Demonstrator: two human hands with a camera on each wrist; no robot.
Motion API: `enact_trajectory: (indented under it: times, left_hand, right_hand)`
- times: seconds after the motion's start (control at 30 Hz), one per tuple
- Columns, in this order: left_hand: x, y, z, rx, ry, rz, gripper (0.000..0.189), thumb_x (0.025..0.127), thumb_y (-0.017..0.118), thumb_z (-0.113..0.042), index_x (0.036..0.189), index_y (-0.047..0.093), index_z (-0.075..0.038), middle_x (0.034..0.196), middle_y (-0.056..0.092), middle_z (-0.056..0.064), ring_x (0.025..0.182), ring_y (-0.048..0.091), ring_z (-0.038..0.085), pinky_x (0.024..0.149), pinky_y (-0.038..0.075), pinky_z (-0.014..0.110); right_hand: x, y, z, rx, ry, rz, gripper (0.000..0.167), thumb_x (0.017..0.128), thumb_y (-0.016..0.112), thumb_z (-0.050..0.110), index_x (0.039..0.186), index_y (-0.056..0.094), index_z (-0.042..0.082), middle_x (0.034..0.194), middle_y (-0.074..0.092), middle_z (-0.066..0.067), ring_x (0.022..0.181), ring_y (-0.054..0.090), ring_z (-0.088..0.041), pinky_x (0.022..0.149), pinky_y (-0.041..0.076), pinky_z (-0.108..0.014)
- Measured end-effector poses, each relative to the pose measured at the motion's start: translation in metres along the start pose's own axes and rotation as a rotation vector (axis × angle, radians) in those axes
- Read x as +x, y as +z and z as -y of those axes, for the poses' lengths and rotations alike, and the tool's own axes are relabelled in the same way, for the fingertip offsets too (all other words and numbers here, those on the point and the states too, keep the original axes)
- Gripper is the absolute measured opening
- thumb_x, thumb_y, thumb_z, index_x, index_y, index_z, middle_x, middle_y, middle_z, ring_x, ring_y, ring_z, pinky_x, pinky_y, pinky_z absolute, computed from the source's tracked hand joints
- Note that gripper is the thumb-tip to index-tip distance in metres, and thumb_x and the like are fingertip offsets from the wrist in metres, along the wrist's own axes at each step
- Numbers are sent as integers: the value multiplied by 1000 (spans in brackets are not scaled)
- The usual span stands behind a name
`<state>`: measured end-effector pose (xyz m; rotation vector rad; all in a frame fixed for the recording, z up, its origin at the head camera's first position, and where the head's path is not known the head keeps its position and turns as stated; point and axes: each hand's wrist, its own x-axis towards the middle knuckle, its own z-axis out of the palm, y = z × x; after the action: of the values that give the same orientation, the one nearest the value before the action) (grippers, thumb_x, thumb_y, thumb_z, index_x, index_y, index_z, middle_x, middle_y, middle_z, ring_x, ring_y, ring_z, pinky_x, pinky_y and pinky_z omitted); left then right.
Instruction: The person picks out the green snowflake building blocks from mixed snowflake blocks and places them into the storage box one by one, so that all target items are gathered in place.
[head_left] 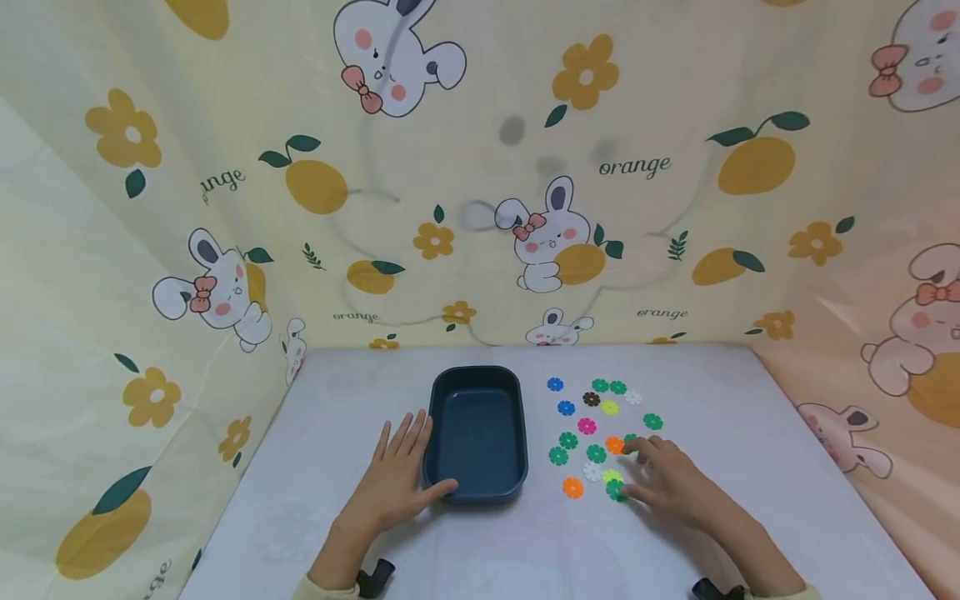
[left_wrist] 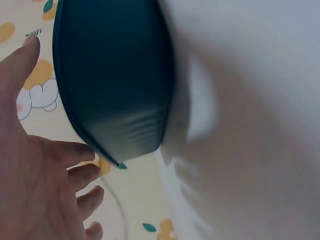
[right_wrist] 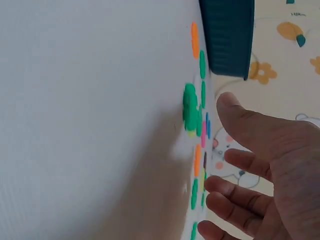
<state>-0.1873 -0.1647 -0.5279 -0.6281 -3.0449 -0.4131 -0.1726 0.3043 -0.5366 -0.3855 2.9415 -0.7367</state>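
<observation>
A dark blue rectangular tray [head_left: 480, 495] stands on the white table. My left hand [head_left: 405, 472] lies along its left side, fingers spread straight and thumb over the near left corner; the left wrist view has the fingertips right at the tray rim [left_wrist: 75, 131]. To the tray's right, several small flower-shaped plastic discs are scattered. My right hand [head_left: 671, 483] hovers at their right edge, fingers loosely bent and apart, nothing between them. Nearest its thumb is a green disc [head_left: 615, 489], overlapping a yellow disc [head_left: 612, 476]; an orange disc [head_left: 614, 445] lies by the fingertips.
Farther back lie blue discs [head_left: 555, 384], a brown disc [head_left: 592, 399], a pink disc [head_left: 587, 426] and a white disc [head_left: 633, 397]. Another orange disc [head_left: 573, 487] is at the near side. A patterned cloth [head_left: 480, 250] with rabbits and oranges walls the table's back and sides.
</observation>
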Motion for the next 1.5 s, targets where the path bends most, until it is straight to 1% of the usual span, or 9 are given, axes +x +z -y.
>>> enact_trajectory:
  times: [0.13,0.33,0.57,0.77,0.87,0.97,1.13,1.27,1.5]
  left_hand:
    - [4,8,-4,-14,16,11,116,94,55,-83,172,19,-5,180,12,12,167,10,32,134,2,60]
    - [8,10,-10,-22,22,24,120,93,54,-85,172,18,-3,180,11,13,166,11,34,134,8,60]
    - [7,9,-14,-60,4,47,122,92,62,-81,171,15,-1,180,7,15,167,8,33,135,8,56]
    - [7,9,-14,-79,0,58,129,88,60,-86,171,13,0,181,4,15,167,6,32,135,10,53]
    - [8,10,-13,-93,12,50,130,87,61,-87,171,13,0,180,5,16,167,7,31,135,12,53]
    - [10,11,-12,-97,19,44,130,87,63,-86,171,13,-1,181,4,15,167,7,30,135,13,52]
    - [14,10,-13,-99,25,49,130,87,64,-85,171,13,-1,181,4,15,167,7,30,135,12,51]
    - [16,10,-13,-100,21,63,131,87,61,-87,171,12,-1,181,3,15,167,6,30,136,10,51]
    - [16,8,-14,-119,16,74,131,87,63,-86,171,10,-1,181,1,15,167,4,30,135,11,51]
  right_hand:
    - [5,7,2,68,55,75,53,84,93,38,123,65,18,105,61,2,99,54,-20,85,56,-41]
    - [8,15,7,106,58,102,45,81,96,30,112,66,16,95,59,5,91,53,-17,75,53,-26]
    - [9,16,11,115,55,106,41,81,96,23,105,64,14,89,55,3,85,51,-16,69,49,-25]
    - [9,16,13,161,69,126,40,82,95,17,106,63,14,88,56,3,83,52,-17,67,49,-24]
    - [10,13,14,196,30,152,34,86,91,14,106,63,15,86,57,3,82,53,-17,66,49,-24]
    - [11,8,16,219,-56,172,25,93,84,10,105,63,15,87,57,5,81,53,-13,66,48,-23]
    - [18,1,21,272,-181,172,17,98,78,8,106,66,15,93,63,7,84,56,-7,73,54,-21]
    - [32,-1,31,326,-210,153,15,99,78,9,108,68,16,97,67,6,88,62,-10,81,59,-20]
    - [62,2,58,423,-262,122,14,101,74,6,112,71,14,104,69,2,92,66,-14,87,60,-21]
